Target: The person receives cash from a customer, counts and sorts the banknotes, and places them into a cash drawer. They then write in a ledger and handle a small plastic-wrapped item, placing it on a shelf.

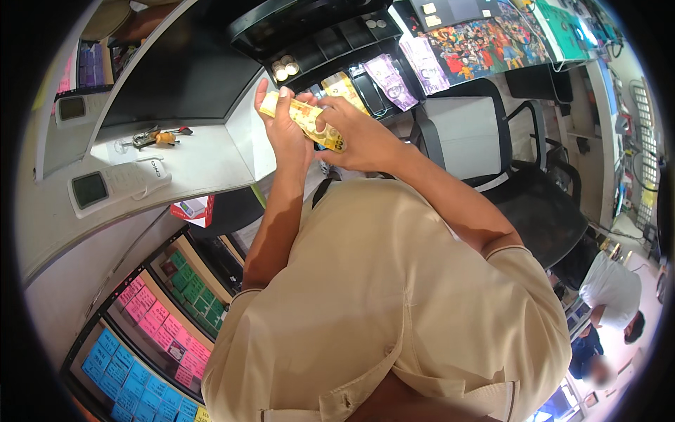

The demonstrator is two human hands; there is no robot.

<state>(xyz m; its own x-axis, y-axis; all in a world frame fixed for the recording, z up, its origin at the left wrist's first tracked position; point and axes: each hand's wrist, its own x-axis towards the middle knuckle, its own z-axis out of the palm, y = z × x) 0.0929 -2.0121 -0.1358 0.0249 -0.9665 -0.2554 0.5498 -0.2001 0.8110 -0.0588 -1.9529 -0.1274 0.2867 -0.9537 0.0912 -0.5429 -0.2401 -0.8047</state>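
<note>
On my feed, left hand pinches the yellow banknotes at their left end, right hand pinches the right. I'm guessing that stops slipping.

Brightly lit, glaring white by the green board at upper right, shadowed on both arms near the tan sleeves, crisp centrally, blurred at bottom, bent toward a black rim
</note>
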